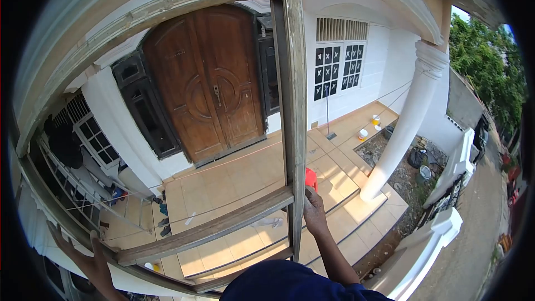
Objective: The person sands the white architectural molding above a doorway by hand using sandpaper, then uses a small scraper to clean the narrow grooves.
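A weathered wooden ladder-like frame (206,227) with long rails and crosspieces stands close in front of me. My right hand (315,212) is closed round its right rail, just below the level of a crosspiece's end. Directly above that hand, a red object (311,179) shows partly behind the rail; its kind is hidden. At the lower left, my left hand (83,257) lies along the outer side of the left rail. Its fingers are spread, and the thumb touches or nearly touches the wood. Nothing shows in its grasp.
Far below lies a tiled porch (223,173) with steps, before a carved wooden double door (206,83). A white column (398,128) rises at right. Another person (67,145) is by a metal ladder (106,195) at left. Paint buckets (363,134) and a long-handled tool (328,114) stand near the wall.
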